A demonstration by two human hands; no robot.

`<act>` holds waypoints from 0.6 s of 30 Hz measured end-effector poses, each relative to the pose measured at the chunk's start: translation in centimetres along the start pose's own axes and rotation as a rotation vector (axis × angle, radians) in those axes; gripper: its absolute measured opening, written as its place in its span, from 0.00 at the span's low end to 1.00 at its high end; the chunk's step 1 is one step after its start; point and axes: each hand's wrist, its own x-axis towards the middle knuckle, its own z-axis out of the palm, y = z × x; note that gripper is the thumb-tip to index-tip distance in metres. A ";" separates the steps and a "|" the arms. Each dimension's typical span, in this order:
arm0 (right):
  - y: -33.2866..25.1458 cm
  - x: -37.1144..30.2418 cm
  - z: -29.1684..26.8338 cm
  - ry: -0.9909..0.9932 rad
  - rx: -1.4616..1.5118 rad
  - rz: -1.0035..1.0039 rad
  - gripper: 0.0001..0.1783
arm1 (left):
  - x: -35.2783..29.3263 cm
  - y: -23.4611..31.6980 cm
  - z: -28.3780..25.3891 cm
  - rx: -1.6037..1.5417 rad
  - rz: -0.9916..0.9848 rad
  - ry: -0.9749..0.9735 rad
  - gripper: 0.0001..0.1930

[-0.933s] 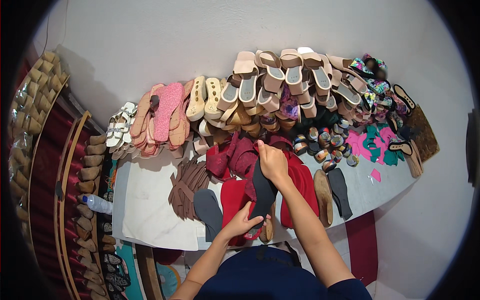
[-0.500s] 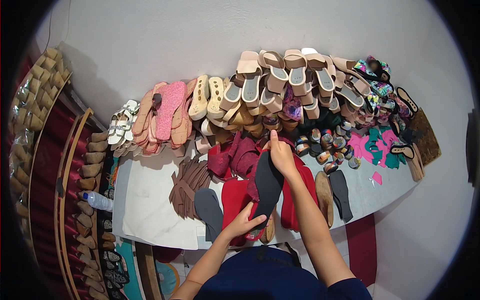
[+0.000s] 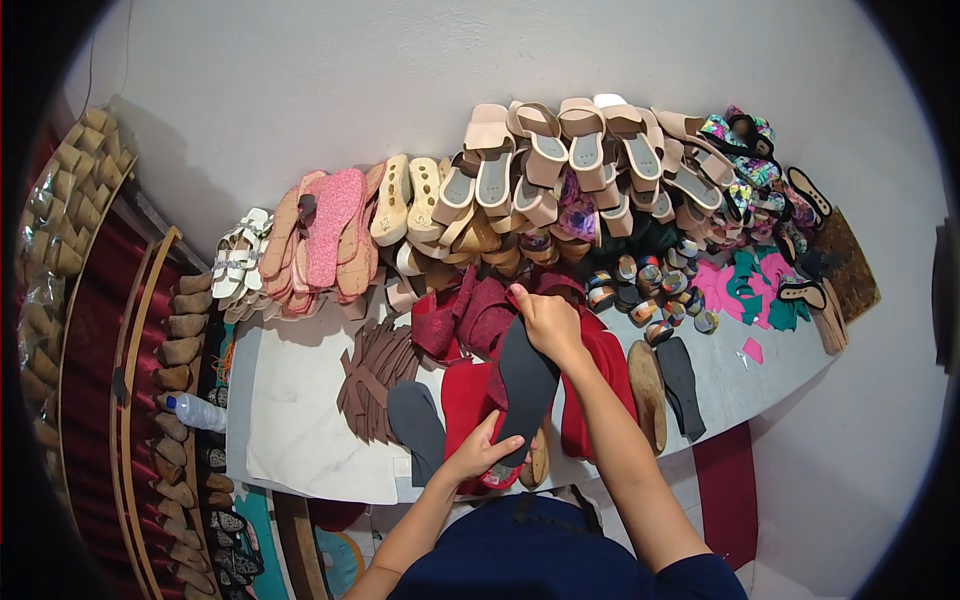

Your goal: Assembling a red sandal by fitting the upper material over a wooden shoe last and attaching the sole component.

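Note:
Tilted over the table's front edge, a dark grey shoe sole (image 3: 530, 375) is held between both hands. My left hand (image 3: 485, 450) grips its near end, thumb lying across the grey face. At the far end, my right hand (image 3: 550, 325) wraps the edge, fingers mostly hidden. Red material shows along the sole's left edge and near my right fingertips; how it joins the sole is hidden. Red sole-shaped pieces (image 3: 463, 395) lie just left of it, and more red pieces (image 3: 600, 400) lie to its right. Another grey sole (image 3: 413, 420) rests farther left.
Behind are maroon straps (image 3: 490, 320), brown strips (image 3: 375, 385) and piled beige heeled sandals (image 3: 585, 135). A wooden shoe last (image 3: 647, 400) and a dark sole (image 3: 679, 385) lie right. Pink soles (image 3: 335, 225) stack at back left; a shelf of lasts (image 3: 180, 350) stands left.
The sole has turned slightly, so more of its grey face shows. My right hand has shifted a little left and nearer me, its raised thumb now lowered.

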 end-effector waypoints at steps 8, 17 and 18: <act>-1.2 -0.1 1.0 0.081 0.002 -0.019 0.32 | -0.6 0.2 -2.2 0.036 -0.049 -0.003 0.22; -1.8 -0.9 2.4 0.174 -0.140 -0.097 0.30 | -2.0 1.5 -2.8 -0.126 -0.130 -0.182 0.30; -2.0 -0.8 2.4 0.190 -0.127 -0.098 0.29 | -2.1 1.2 -3.1 -0.178 -0.154 -0.165 0.32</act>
